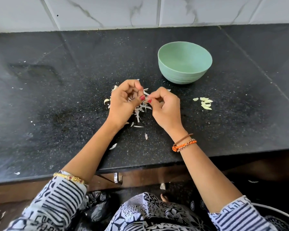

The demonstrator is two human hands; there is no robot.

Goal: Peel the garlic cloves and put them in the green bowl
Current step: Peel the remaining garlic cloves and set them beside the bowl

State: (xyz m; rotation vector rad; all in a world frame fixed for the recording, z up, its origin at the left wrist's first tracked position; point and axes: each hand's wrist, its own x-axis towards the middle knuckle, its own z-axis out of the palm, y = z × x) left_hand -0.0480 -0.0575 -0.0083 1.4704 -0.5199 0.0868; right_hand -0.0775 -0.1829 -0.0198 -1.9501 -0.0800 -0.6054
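The bench is dark speckled stone, matt and a little dusty, with a few white flecks of skin toward its left side. Near the middle, closer to the front edge than the back, the left hand curls loosely, its thumb and forefinger pinching one end of a clove; it probably serves as the anchor. The right hand meets it thumb to thumb, fingers closed on the clove's other end or on its skin, likely to pull the husk away; which of the two I cannot tell. Working low over the bench lets the scraps fall in one heap: the skins lie directly beneath, thin, papery and curled. Behind and to the right stands the bowl, smooth, round, pale green plastic, empty as far as its inside shows. Further right, toward the right edge, peeled cloves lie in a small cluster, pale yellow and glossy, not yet in the bowl
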